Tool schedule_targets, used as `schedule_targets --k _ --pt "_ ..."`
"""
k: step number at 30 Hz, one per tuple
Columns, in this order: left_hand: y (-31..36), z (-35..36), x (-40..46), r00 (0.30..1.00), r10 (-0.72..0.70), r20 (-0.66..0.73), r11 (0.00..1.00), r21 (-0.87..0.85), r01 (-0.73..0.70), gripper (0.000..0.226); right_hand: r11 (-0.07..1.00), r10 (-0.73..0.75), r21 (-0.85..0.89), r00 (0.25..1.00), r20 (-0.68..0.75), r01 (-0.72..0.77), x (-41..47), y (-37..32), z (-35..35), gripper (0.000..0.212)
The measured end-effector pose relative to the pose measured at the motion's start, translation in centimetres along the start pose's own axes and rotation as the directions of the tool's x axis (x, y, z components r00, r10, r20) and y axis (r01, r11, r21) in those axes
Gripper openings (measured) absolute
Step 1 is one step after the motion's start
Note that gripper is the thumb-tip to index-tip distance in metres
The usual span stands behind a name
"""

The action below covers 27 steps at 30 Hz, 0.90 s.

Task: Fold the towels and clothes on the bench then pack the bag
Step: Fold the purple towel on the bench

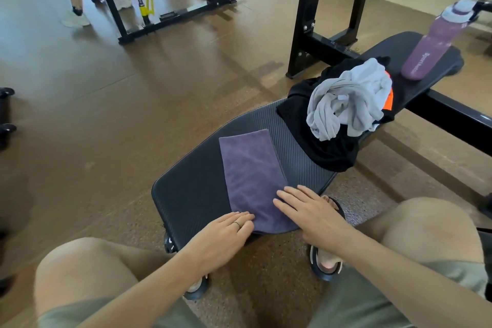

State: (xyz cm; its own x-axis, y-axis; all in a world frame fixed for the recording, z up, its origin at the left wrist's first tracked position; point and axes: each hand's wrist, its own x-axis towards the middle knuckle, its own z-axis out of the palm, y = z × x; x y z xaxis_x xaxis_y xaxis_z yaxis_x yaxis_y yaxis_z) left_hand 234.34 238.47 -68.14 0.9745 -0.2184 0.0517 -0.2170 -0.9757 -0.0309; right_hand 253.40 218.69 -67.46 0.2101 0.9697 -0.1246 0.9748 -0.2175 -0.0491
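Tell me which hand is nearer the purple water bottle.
Right. The right hand lies flat on the purple towel's near right edge, on the side toward the water bottle at the bench's far end; the left hand touches the towel's left corner, farther off.

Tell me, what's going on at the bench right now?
Left hand and right hand flat on the purple towel. Clothes pile still unfolded behind it. Bottle beyond. Nothing in the way.

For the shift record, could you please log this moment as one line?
step: folding purple towel | hands: left, right flat on it | bench | pending: grey and black clothes | bag: unseen
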Motion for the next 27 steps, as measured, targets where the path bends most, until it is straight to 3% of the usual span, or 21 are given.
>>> schedule_targets --k 2,4,7,10,13,16,19,21,23,27 --pt "-0.4 -0.4 -0.4 0.998 -0.054 -0.028 0.996 -0.069 0.052 0.027 0.999 -0.033 0.041 0.999 -0.021 0.033 0.0 0.1 -0.1 0.08" --pt "-0.7 -1.7 -0.5 0.982 -0.185 -0.02 0.966 -0.188 0.178 0.038 0.978 0.006 0.208 0.997 -0.079 0.01 0.0 0.3 -0.2 0.061" --pt "-1.7 -2.8 -1.0 0.924 -0.368 0.109 0.821 -0.427 0.378 0.029 0.855 0.143 0.509 0.989 -0.037 -0.105 0.6 1.0 -0.9 0.043" --pt "-2.2 -2.4 -1.2 0.926 -0.349 0.144 0.828 -0.416 0.377 0.046 0.735 0.224 0.656 0.974 0.001 -0.17 1.4 1.5 -1.4 0.028" --pt "-2.0 -1.7 -0.6 0.923 -0.375 0.086 0.824 -0.424 0.375 0.033 0.676 0.313 0.679 0.946 0.087 -0.286 1.9 1.5 -1.9 0.019" --pt "-1.9 -1.4 0.0 0.831 -0.548 0.097 0.601 -0.645 0.472 0.007 0.601 0.371 0.721 0.92 0.129 -0.344 2.5 1.5 -2.1 0.031" --pt "-1.7 -1.2 0.4 0.716 -0.676 0.176 0.341 -0.787 0.515 0.021 0.531 0.445 0.757 0.886 0.133 -0.38 3.1 0.9 -1.9 0.035" --pt "-1.7 -1.4 1.0 0.64 -0.726 0.252 0.212 -0.803 0.556 0.028 0.549 0.496 0.73 0.862 0.105 -0.406 3.6 0.4 -1.7 0.038" --pt "-1.9 -1.5 1.9 0.599 -0.749 0.283 0.192 -0.773 0.605 0.03 0.584 0.532 0.682 0.842 0.089 -0.44 4.0 0.0 -1.4 0.036" --pt "-2.0 -1.1 3.2 0.536 -0.797 0.281 0.242 -0.663 0.708 0.033 0.657 0.58 0.577 0.814 0.023 -0.485 4.3 -1.0 -0.9 0.032"
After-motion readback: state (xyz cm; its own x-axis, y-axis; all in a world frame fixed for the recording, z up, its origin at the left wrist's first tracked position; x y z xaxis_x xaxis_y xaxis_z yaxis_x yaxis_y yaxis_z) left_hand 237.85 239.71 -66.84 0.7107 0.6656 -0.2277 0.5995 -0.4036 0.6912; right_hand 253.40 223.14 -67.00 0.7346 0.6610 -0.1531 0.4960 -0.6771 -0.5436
